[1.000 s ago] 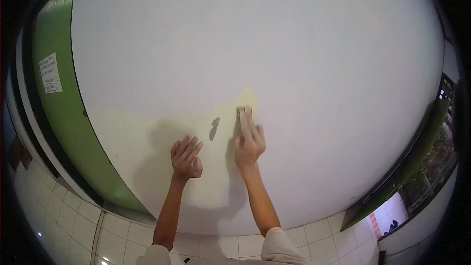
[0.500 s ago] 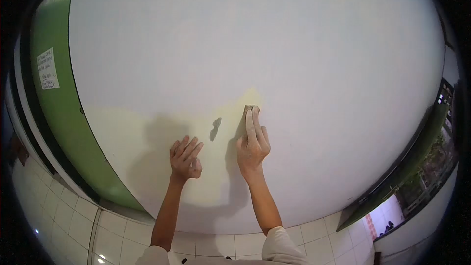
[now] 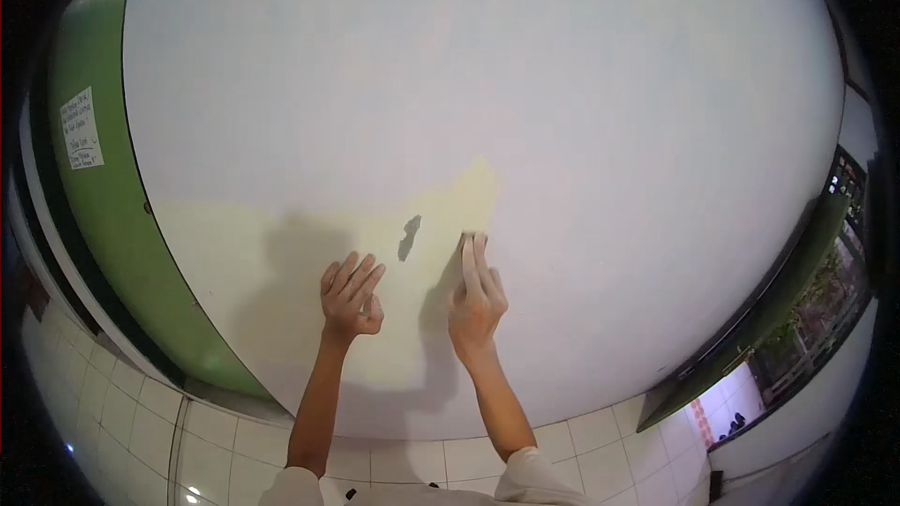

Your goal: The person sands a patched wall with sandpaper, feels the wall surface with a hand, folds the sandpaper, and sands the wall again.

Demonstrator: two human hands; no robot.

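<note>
A white wall (image 3: pixel 609 159) fills most of the view, with a pale yellow area (image 3: pixel 384 356) across its lower left. My right hand (image 3: pixel 476 309) presses a small dark, flat piece that looks like sandpaper (image 3: pixel 467 236) against the wall, close to the right edge of the yellow area. Only a thin rim of the piece shows past my fingertips. To the left, my left hand (image 3: pixel 352 295) is open against or just off the yellow area, fingers apart, holding nothing. Between the hands sits an irregular grey patch (image 3: pixel 409 239) in the wall surface.
A green panel (image 3: pixel 98 197) with a handwritten paper note (image 3: pixel 82 128) stands at the left. White floor tiles (image 3: pixel 408 461) run along the wall's foot. At the right are a green door or shutter (image 3: pixel 722 365) and an opening with greenery (image 3: pixel 820 305) outside.
My right hand has slid down the wall with the sandpaper, uncovering more of the yellow peak above it. My left hand is nearly still. The view has shifted slightly.
</note>
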